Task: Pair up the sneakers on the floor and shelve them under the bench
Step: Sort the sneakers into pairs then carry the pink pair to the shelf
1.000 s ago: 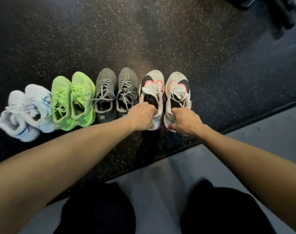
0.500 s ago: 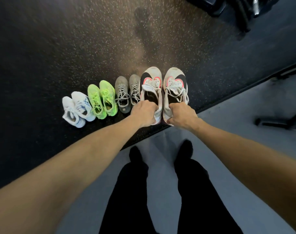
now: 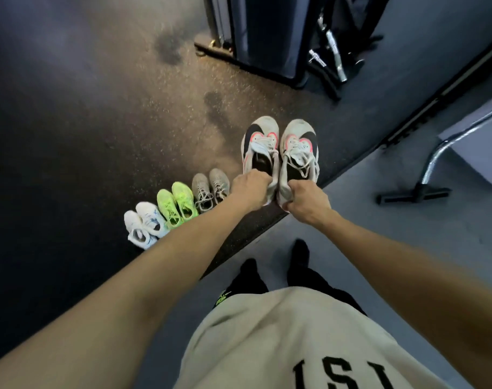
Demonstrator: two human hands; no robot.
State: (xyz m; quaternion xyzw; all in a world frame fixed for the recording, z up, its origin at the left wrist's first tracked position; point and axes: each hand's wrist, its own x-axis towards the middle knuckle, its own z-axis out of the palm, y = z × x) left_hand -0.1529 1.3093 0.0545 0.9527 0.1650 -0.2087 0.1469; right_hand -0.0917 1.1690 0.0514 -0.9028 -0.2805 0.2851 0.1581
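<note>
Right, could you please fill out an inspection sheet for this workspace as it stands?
Surface: dark speckled rubber floor, meeting a smooth grey floor where the person stands.
Job's things: white-and-black sneakers, one held in each hand, above the floor; grey sneakers, neon green sneakers and white sneakers lined up in pairs on the rubber.
Clutter: nothing seen.
Grippers: left hand grips the heel of the left sneaker; right hand grips the heel of the right one.
Cables: nothing seen.
Surroundings: dark gym equipment and chrome bars ahead; a chrome-legged frame to the right.
</note>
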